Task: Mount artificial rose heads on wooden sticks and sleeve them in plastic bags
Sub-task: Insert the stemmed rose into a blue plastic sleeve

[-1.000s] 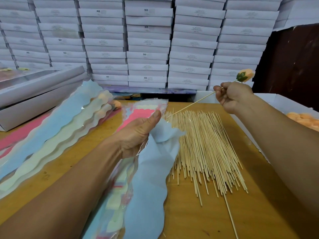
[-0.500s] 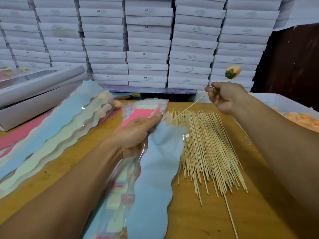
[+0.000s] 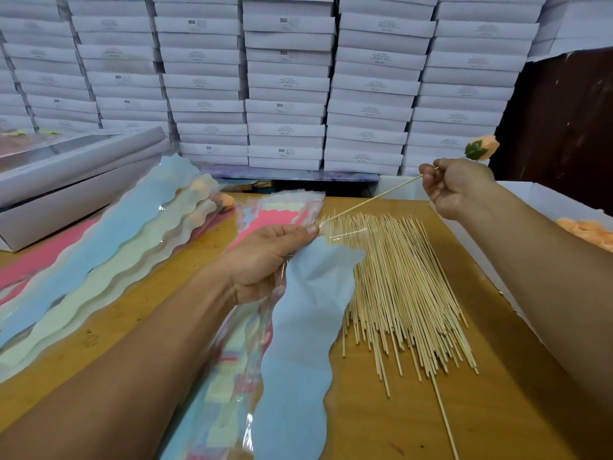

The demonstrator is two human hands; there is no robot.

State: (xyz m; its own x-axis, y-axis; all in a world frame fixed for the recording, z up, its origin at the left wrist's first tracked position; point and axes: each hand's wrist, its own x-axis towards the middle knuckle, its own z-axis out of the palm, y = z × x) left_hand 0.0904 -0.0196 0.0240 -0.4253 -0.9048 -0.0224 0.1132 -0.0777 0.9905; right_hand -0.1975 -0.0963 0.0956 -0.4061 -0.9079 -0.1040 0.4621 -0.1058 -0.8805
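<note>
Rose head [image 3: 482, 147]: peach-orange petals, dark green leaf at base. Stick [image 3: 374, 196] under it: pale natural wood. Pile of sticks [image 3: 401, 287]: same pale straw tone. Bag [image 3: 298, 327] in left hand [image 3: 265, 257]: clear plastic with light blue wavy-edged panel. Stack of bags [image 3: 265, 214] beneath: pink, pale yellow, blue panels. Sleeved bags [image 3: 109, 254] at left: blue, cream-yellow, pink, scalloped edges. Table [image 3: 398, 416]: honey-brown wood grain. Boxes [image 3: 285, 81] behind: white, small grey print. Loose rose heads [image 3: 587, 229] at right: peach.

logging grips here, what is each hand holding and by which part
Right hand grips the stick just below its rose head. Left hand pinches the blue plastic bag at its top edge.
</note>
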